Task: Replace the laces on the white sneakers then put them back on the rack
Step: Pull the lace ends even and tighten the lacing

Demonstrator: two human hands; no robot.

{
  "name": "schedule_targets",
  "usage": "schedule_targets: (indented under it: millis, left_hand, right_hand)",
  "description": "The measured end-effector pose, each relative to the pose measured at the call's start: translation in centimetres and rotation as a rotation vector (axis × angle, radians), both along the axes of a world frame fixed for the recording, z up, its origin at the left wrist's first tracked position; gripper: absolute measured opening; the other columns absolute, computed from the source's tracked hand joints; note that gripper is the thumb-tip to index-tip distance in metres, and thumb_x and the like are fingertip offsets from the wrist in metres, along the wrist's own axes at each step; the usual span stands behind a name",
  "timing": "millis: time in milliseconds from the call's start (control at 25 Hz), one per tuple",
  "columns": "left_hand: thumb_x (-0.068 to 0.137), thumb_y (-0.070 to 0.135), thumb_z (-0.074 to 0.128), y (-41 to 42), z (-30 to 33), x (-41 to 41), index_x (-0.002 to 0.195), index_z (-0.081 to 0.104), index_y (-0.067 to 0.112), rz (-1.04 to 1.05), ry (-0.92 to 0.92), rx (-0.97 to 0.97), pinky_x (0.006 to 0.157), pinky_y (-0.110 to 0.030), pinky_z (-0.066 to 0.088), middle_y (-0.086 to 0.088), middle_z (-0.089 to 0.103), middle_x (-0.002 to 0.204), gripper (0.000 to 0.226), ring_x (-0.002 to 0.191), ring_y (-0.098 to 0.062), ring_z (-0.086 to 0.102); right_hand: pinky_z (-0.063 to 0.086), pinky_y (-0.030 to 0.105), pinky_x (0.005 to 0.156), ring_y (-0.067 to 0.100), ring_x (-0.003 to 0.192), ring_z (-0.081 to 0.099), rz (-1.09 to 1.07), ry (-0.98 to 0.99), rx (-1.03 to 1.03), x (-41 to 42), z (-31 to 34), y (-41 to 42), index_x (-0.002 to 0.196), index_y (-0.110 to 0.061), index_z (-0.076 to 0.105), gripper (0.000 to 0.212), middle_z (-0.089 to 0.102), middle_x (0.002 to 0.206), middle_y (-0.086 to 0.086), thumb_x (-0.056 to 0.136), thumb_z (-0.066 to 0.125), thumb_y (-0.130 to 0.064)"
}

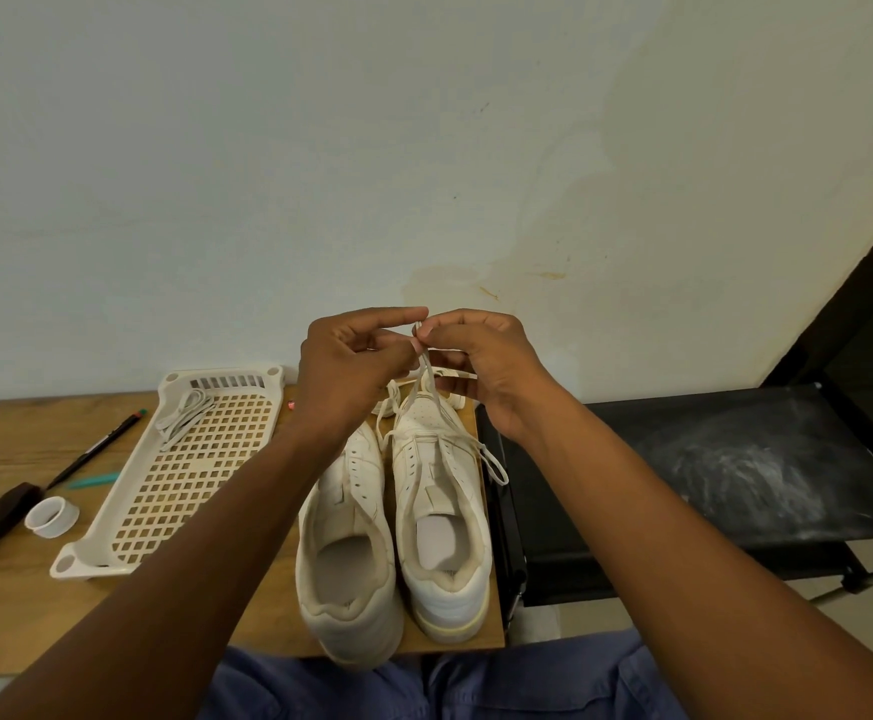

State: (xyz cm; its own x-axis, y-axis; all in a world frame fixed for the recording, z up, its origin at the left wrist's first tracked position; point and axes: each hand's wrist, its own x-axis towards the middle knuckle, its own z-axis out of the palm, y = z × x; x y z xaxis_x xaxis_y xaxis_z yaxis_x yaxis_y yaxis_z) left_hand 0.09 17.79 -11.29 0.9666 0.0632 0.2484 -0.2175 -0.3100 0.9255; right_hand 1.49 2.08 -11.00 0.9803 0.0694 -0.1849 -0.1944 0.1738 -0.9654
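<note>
Both hands, the left hand [351,366] and right hand [481,366], pinch the ends of a white lace [426,376] raised above the right-side sneaker [442,511] on the table [18,605].

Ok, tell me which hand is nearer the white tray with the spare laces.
Left. The left hand is just right of the tray, above its far corner; the right hand is farther right, over the right sneaker.
</note>
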Motion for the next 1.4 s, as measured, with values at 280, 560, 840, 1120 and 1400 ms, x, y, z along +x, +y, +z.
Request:
schedule_targets:
  millis: [280, 560, 840, 1120, 1400]
  left_hand:
    - [0.090, 0.006, 0.073, 0.1, -0.8, 0.5, 0.119, 0.077, 0.018, -0.053, 0.002, -0.021, 0.092, -0.048, 0.060, -0.006, 0.079, 0.089, 0.032, 0.085, -0.024, 0.077]
    - [0.083, 0.004, 0.075, 1.2, -0.8, 1.5, 0.132, 0.065, 0.026, -0.138, 0.072, 0.115, 0.089, -0.034, 0.059, 0.004, 0.075, 0.103, 0.055, 0.098, -0.014, 0.071]
    - [0.077, 0.049, 0.085, 1.9, -3.6, 2.7, 0.141, 0.053, 0.031, -0.380, 0.313, 0.547, 0.094, -0.024, 0.040, 0.014, 0.059, 0.134, 0.074, 0.118, -0.006, 0.053]
    - [0.069, 0.045, 0.091, 1.3, -5.8, 3.4, 0.141, 0.056, 0.025, -0.376, 0.374, 0.651, 0.107, -0.031, 0.041, 0.003, 0.058, 0.142, 0.083, 0.132, -0.020, 0.053]
    - [0.069, 0.039, 0.093, 0.7, -6.2, 3.0, 0.135, 0.062, 0.022, -0.315, 0.435, 0.541, 0.103, -0.028, 0.040, 0.003, 0.058, 0.139, 0.075, 0.131, -0.018, 0.052]
  right_hand:
    - [0.050, 0.036, 0.075, 0.015, 0.084, 0.071, -0.043, 0.006, -0.058, 0.4, -0.9, 0.1, 0.088, -0.013, 0.080, 0.004, 0.077, 0.084, 0.004, 0.086, 0.078, -0.014]
    - [0.048, 0.029, 0.076, 0.010, 0.086, 0.069, -0.039, -0.062, -0.088, 0.7, -0.6, 0.3, 0.093, -0.013, 0.079, 0.008, 0.077, 0.091, -0.002, 0.095, 0.071, -0.016]
    - [0.052, 0.015, 0.072, 0.003, 0.085, 0.069, -0.074, -0.272, -0.144, -0.1, 2.6, 1.0, 0.102, -0.008, 0.076, 0.014, 0.077, 0.104, 0.006, 0.102, 0.064, -0.016]
    - [0.058, 0.031, 0.085, 0.015, 0.094, 0.071, -0.080, -0.393, -0.115, -1.5, 10.5, 0.8, 0.104, -0.012, 0.071, 0.013, 0.076, 0.098, 0.002, 0.105, 0.059, -0.016]
    - [0.061, 0.040, 0.087, 0.017, 0.086, 0.074, -0.127, -0.459, -0.075, -1.7, 18.0, 0.1, 0.098, -0.012, 0.070, 0.014, 0.076, 0.090, 0.002, 0.105, 0.061, -0.019]
